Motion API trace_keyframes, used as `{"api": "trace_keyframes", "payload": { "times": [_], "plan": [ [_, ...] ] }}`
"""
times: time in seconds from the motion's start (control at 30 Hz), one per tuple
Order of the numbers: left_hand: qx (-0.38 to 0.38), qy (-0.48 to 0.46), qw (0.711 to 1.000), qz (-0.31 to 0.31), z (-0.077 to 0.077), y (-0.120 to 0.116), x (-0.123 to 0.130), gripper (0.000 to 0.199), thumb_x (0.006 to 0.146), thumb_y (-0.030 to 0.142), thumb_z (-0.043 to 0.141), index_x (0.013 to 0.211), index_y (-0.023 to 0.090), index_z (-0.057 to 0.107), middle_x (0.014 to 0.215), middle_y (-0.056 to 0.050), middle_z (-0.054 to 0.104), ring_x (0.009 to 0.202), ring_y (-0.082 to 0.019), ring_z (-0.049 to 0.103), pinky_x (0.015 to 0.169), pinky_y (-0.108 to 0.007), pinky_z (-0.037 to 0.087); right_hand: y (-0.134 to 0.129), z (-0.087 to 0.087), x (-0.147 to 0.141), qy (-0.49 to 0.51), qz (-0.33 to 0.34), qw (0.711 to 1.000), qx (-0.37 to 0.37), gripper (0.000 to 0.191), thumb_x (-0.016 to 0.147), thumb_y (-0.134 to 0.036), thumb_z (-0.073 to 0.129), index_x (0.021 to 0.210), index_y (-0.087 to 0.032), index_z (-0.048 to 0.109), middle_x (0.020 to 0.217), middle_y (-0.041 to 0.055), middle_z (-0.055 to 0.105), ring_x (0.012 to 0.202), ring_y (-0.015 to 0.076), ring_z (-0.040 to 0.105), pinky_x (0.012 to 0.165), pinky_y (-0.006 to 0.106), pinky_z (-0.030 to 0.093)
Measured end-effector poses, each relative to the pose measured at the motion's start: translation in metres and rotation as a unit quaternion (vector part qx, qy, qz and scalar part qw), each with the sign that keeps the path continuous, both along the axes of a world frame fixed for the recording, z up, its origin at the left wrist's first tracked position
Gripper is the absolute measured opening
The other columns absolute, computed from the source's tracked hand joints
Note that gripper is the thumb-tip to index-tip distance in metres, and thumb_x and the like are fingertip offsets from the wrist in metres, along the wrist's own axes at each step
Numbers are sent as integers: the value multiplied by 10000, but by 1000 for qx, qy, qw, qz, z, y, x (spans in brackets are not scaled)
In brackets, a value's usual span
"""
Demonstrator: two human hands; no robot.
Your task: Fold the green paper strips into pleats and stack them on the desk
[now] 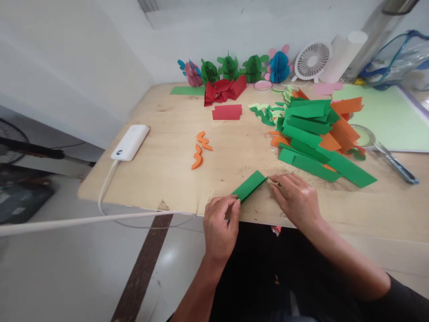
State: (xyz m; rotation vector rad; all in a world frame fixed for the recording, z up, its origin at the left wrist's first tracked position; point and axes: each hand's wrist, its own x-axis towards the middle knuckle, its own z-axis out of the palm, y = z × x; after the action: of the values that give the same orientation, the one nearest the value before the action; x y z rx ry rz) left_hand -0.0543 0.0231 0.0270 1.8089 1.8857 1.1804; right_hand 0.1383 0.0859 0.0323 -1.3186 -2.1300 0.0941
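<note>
A folded strip of green paper (250, 185) lies slantwise near the table's front edge, its layers parting slightly along the lower side. My left hand (221, 226) pinches its near left end between thumb and fingers. At the opposite end, my right hand (296, 197) is closed, thumb and fingertips at the strip's pointed far corner; a small pale spot between those fingers is too small to make out. To the right of the strip is a heap of folded green papers (304, 136) mixed with orange papers (342, 134). Curly orange paper cutouts (198, 156) lie to the left.
Red folded papers (227, 112) and several honeycomb paper figures (254, 69) stand toward the wall. A white fan (313, 60), a tape roll (363, 135) and a utility knife (397, 164) are on the right. A white power bank (130, 142) with a cable sits left.
</note>
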Motion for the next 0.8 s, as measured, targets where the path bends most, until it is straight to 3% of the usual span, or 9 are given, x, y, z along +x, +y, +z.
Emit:
{"api": "trace_keyframes", "payload": {
  "times": [0.13,0.53,0.8],
  "plan": [
    [-2,1,1000,1,1,0,0,222,928,340,514,812,215,656,849,-48,704,831,-197,646,791,-363,514,0,1,-1,10,-3,1000,6,192,942,-266,494,1033,-199,649,892,57,715,846,192,650,725,321,503],
    [-2,2,1000,-2,1,0,0,203,927,312,524,822,205,661,847,-39,710,839,-191,655,810,-356,510,-2,0,1,-8,-11,1000,26,178,941,-263,516,866,-198,665,784,34,705,734,163,630,643,287,457],
    [-37,8,999,-27,15,4,-9,191,931,308,512,873,217,669,893,-37,726,875,-194,664,816,-359,508,1,11,7,-40,90,995,2,237,955,-222,457,780,-188,614,730,48,633,719,163,547,672,297,446]
  ]
}}
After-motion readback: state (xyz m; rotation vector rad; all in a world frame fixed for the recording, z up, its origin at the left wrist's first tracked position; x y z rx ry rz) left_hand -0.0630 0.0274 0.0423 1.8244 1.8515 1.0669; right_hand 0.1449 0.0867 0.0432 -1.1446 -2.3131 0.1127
